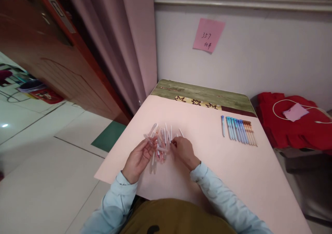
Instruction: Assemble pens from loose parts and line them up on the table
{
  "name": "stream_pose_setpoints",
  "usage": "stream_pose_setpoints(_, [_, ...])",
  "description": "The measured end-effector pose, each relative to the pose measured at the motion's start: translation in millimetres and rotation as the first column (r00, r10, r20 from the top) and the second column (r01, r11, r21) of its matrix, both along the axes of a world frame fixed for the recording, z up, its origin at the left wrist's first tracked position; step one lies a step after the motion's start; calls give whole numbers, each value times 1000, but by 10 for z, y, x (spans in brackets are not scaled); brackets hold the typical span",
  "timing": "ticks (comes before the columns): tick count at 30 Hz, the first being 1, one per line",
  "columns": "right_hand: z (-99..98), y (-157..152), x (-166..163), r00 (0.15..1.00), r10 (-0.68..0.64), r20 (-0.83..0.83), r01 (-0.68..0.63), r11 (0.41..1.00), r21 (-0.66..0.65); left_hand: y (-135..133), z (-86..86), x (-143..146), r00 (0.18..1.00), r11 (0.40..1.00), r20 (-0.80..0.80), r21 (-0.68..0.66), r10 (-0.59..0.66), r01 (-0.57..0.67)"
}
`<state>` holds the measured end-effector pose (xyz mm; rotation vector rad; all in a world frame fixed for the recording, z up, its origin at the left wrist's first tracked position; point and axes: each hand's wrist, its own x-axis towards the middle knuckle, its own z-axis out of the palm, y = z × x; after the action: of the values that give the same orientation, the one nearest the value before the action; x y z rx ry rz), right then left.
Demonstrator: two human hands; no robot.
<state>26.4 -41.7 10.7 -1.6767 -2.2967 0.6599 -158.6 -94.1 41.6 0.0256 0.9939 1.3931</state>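
Note:
A loose heap of several clear and pinkish pen parts (pixel 161 141) lies on a pale pink sheet (pixel 207 171) covering the table. My left hand (pixel 138 158) rests at the heap's left edge, fingers curled around one clear piece. My right hand (pixel 183 150) is at the heap's right side, its fingertips pinched on a small piece I cannot make out. Farther right, a tidy row of several assembled pens (pixel 239 130), blue ones then orange ones, lies side by side.
The table's green patterned edge (pixel 202 94) meets a white wall bearing a pink note (pixel 208 35). A pink curtain (pixel 124 44) and a red-brown door (pixel 52 64) stand left. A red cloth (pixel 293 127) with a white cable lies right. Tiled floor (pixel 38 165) lies below left.

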Motion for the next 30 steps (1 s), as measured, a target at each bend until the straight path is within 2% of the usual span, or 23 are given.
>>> stream_pose_setpoints(3, [33,9,-115,995,-6,97,5,1000,10,-33,-45,-18,998,998,-58,59,-25,28])
stream_pose_setpoints(9, [79,70,-222,975,-9,224,23,998,-59,-138,-102,-123,989,997,-141,61,-39,48])
stream_pose_setpoints(19, [73,239,-272,967,-84,242,102,993,-62,-121,-119,-65,982,996,-168,-18,-87,85])
stream_pose_setpoints(24, [55,266,-284,969,-84,232,98,994,-52,-139,-63,4,966,994,-242,42,-90,104])
stream_pose_setpoints(27, [80,216,-244,982,-96,162,103,994,-34,-157,27,76,955,986,-270,80,-121,148])
stream_pose_setpoints(29, [91,133,-195,992,-124,-18,123,992,-39,-156,75,107,959,985,-255,87,-124,150])
stream_pose_setpoints(30, [90,75,-169,979,-138,-151,126,988,-84,-151,90,119,960,985,-251,88,-122,148])
